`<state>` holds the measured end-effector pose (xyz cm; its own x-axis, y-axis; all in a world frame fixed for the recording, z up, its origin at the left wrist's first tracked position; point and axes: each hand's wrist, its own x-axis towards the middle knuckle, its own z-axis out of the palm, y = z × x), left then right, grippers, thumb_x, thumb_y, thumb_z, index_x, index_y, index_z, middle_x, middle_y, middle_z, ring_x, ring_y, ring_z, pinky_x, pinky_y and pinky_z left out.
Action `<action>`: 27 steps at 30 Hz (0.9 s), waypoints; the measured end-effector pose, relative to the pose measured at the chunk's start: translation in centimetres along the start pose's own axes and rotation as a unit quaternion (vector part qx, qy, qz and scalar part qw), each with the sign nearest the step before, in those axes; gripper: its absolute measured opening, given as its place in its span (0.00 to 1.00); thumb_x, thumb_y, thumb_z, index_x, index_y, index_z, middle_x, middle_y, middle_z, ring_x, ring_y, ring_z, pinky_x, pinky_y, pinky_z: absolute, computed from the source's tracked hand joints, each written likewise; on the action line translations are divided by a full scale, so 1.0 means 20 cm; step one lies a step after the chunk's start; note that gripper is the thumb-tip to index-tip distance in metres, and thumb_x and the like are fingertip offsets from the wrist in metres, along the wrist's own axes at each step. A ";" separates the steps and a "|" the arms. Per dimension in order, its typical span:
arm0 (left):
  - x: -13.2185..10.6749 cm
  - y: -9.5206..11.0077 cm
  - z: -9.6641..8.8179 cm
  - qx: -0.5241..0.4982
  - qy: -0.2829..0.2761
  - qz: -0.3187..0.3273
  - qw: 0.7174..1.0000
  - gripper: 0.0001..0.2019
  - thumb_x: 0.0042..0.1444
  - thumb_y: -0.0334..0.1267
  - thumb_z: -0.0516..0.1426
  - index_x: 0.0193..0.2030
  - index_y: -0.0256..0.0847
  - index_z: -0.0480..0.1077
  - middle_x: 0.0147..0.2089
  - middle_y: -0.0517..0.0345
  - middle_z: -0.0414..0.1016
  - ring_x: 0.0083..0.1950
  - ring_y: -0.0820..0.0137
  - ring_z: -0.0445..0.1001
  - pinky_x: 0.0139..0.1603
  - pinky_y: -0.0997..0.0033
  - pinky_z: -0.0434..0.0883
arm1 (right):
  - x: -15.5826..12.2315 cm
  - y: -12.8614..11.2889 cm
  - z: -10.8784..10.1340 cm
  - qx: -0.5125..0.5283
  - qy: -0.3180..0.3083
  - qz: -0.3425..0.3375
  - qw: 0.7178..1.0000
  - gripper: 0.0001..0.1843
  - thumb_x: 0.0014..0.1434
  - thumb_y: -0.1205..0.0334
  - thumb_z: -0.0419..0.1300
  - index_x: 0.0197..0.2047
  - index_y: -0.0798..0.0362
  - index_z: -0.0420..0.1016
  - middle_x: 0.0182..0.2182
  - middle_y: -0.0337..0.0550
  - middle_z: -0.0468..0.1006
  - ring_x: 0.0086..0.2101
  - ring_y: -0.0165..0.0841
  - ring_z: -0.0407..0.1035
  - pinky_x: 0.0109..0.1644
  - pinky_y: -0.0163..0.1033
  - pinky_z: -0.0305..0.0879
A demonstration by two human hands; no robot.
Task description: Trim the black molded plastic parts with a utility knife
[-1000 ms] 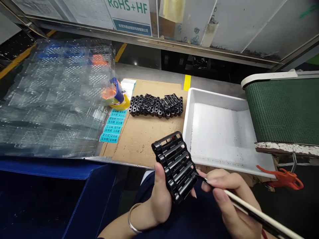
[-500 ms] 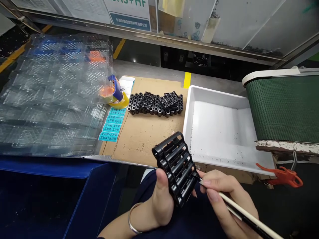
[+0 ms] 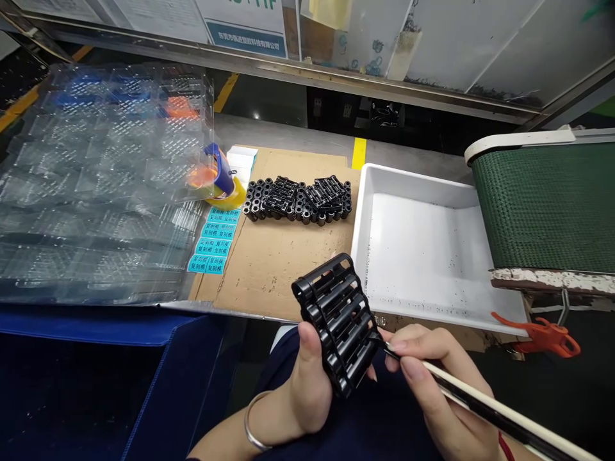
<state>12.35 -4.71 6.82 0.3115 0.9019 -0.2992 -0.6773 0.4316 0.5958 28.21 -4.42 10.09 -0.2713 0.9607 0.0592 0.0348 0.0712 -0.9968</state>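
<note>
My left hand (image 3: 310, 378) is wrapped round a black plastic rack of parallel tubes (image 3: 339, 320), tilted up above my lap. Its thumb presses on the left side, and most of its fingers are hidden behind the part. In my right hand (image 3: 442, 371) is a slim long-handled knife (image 3: 461, 387) with a cream and black handle, pinched near its front. The small dark tip touches the rack's lower right edge. Further back, more black tube racks (image 3: 298, 200) stand in a row on the cardboard (image 3: 269, 256), with two lying flat on top.
Right of the cardboard stands a white tray (image 3: 408, 256) with dark specks. A green conveyor belt (image 3: 548, 198) and an orange clamp (image 3: 548, 339) are beyond it. Stacked clear plastic trays (image 3: 100, 186), a tape roll (image 3: 223, 182) and blue labels (image 3: 214, 246) are on the left.
The knife's handle has swung slightly, and its far end now shows further right. The rack and my left hand stay nearly in place; the whole view has shifted a little.
</note>
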 end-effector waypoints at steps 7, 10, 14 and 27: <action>0.00 0.00 0.00 0.011 0.005 -0.004 1.000 0.46 0.51 0.79 0.46 0.44 0.35 0.82 0.39 0.44 0.83 0.40 0.55 0.81 0.39 0.62 0.77 | 0.00 0.01 0.01 -0.006 -0.004 -0.013 1.000 0.14 0.70 0.70 0.54 0.51 0.44 0.74 0.33 0.37 0.76 0.35 0.32 0.77 0.54 0.46 0.75; 0.00 -0.01 0.00 0.005 0.005 -0.007 1.000 0.46 0.50 0.80 0.47 0.43 0.36 0.82 0.38 0.45 0.83 0.37 0.58 0.81 0.35 0.64 0.76 | 0.00 0.00 0.00 -0.003 -0.013 -0.006 1.000 0.14 0.70 0.70 0.54 0.51 0.44 0.74 0.33 0.36 0.76 0.36 0.31 0.77 0.57 0.45 0.74; -0.01 -0.01 -0.01 0.007 0.020 -0.014 1.000 0.46 0.50 0.80 0.47 0.42 0.36 0.82 0.39 0.46 0.83 0.29 0.66 0.77 0.32 0.69 0.73 | 0.00 0.00 0.00 0.025 0.001 0.031 0.999 0.10 0.72 0.66 0.54 0.48 0.44 0.75 0.33 0.35 0.75 0.35 0.29 0.76 0.59 0.43 0.73; 0.05 -0.02 -0.11 0.129 0.094 -0.024 0.987 0.48 0.51 0.80 0.44 0.46 0.34 0.78 0.39 0.43 0.82 0.31 0.63 0.79 0.37 0.63 0.77 | 0.05 0.05 -0.02 0.095 0.090 0.093 0.987 0.07 0.69 0.57 0.60 0.40 0.45 0.79 0.28 0.35 0.76 0.32 0.29 0.75 0.59 0.41 0.73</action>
<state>11.39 -4.08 4.58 0.1930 0.8716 -0.4507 -0.4645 0.4857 0.7404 28.32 -3.29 9.16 -0.1017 0.9857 -0.1342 -0.1173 -0.1458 -0.9823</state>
